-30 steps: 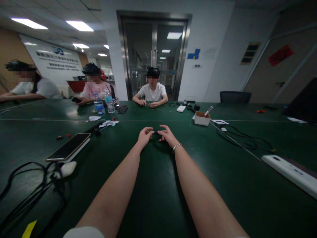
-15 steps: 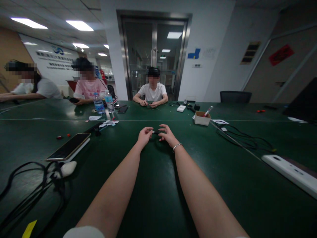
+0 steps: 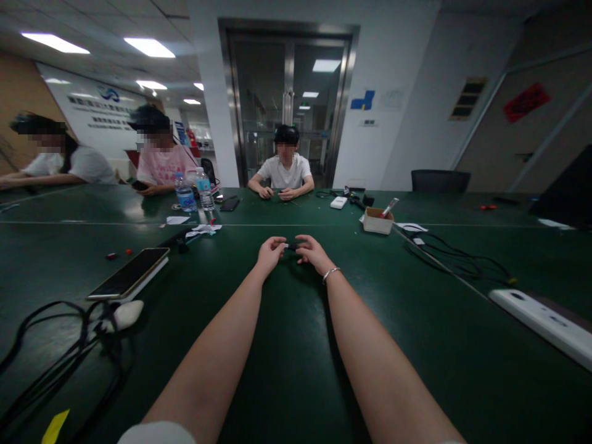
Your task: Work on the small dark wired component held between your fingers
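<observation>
Over the middle of the dark green table, my left hand [image 3: 271, 256] pinches the pale end of a small black piece with a silvery tip [image 3: 291, 246]. Its exact kind is too small to make out. The fingers of my right hand [image 3: 313, 254] curl around the piece's dark end, thumb below and index finger above. A metal bangle [image 3: 331, 275] circles my right wrist. Both hands face each other just above the tabletop, and the fingers partly cover the piece.
To the left lie a phone [image 3: 132, 271], a white mouse-shaped item [image 3: 128, 314] and black cables [image 3: 83, 345]. Ahead stand water bottles [image 3: 203, 188] and a small box [image 3: 377, 223] holding a pen. A white power strip [image 3: 541, 324] is at right. Several people sit around the table.
My right fingers have drawn slightly closer together around the dark end of the piece. My left hand has stayed in place.
</observation>
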Tool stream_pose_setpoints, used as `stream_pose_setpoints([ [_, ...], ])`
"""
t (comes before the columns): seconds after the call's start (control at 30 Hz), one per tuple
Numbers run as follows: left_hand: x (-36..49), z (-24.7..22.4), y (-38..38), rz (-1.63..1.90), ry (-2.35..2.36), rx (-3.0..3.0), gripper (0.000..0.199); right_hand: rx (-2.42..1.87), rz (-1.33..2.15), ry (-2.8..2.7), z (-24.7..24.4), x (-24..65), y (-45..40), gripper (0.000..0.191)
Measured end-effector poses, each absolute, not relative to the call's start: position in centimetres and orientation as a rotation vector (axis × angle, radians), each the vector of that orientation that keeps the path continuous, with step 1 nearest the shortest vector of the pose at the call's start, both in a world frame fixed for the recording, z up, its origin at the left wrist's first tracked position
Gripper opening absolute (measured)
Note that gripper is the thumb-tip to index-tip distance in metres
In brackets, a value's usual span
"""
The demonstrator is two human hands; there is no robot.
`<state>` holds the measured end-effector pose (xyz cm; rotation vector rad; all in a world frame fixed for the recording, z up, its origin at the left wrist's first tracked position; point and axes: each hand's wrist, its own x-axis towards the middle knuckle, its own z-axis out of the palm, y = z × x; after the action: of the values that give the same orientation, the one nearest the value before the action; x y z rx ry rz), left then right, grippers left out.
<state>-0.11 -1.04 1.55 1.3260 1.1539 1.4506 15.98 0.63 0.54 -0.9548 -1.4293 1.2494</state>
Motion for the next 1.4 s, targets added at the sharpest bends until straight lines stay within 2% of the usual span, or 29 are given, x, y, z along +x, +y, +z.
stream_pose_setpoints([
  [0.07,-0.1,1.6,-1.1,1.450,1.150,1.319,0.016,-0.950,1.243,-1.412,0.6,16.0,0.6,0.042],
  [0.2,-0.1,1.7,-1.2,1.452,1.151,1.330,0.015,-0.974,1.263,-1.415,0.6,16.0,0.6,0.023],
  [0.33,-0.1,1.8,-1.3,1.445,1.158,1.333,0.016,-0.945,1.245,-1.416,0.5,15.9,0.6,0.032],
  [0.57,-0.2,1.3,-0.8,1.437,1.161,1.350,0.019,-0.955,1.268,-1.410,0.7,15.9,0.5,0.015],
  [0.73,-0.3,0.8,-0.4,1.415,1.159,1.352,0.026,-0.931,1.260,-1.401,0.6,16.0,0.6,0.015],
  [1.1,-0.2,0.7,-0.5,1.358,1.158,1.440,0.019,-0.966,1.242,-1.344,0.1,15.9,1.0,0.012],
  [1.27,-0.3,0.8,-0.8,1.399,1.127,1.479,0.025,-0.971,1.250,-1.354,0.3,15.9,1.0,0.012],
  [1.4,-0.3,0.6,-0.8,1.390,1.144,1.492,0.022,-0.971,1.260,-1.356,0.2,15.9,1.0,0.012],
])
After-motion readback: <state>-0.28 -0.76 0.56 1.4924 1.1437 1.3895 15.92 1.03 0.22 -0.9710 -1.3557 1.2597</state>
